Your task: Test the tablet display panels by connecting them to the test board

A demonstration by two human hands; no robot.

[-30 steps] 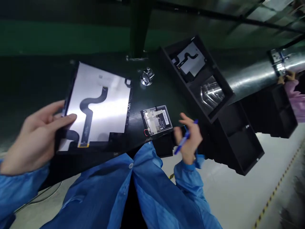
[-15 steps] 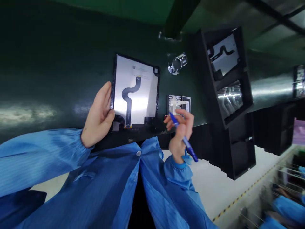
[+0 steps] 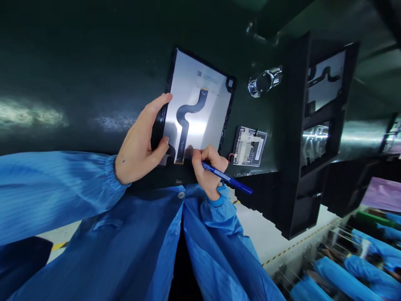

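Observation:
A tablet-sized display panel (image 3: pixel 196 121) with a silvery back and dark frame lies tilted on the dark green bench. A black, S-shaped flex cable (image 3: pixel 184 121) runs down its back. At the panel's left edge is my left hand (image 3: pixel 140 142), fingers stretched and thumb apart, touching the frame and lower left corner. My right hand (image 3: pixel 208 169) pinches a blue marker pen (image 3: pixel 228 177) over the lower right of the panel; the fingers hide the pen's tip. Right of the panel sits a small circuit board module (image 3: pixel 249 146) with pale tape, a label and a red wire.
A shiny ring-shaped object (image 3: pixel 265 81) lies beyond the module. At the right stands a black compartment tray (image 3: pixel 308 104), holding another panel with a flex cable (image 3: pixel 327 79) and a glossy clear-wrapped item. Further right, blue-sleeved people and a pink cloth (image 3: pixel 384 194) are visible.
My right hand has moved left from near the module onto the panel's lower edge with the marker. The left hand's index fingertip now overlaps the frame. The view has shifted and the panel looks more rotated.

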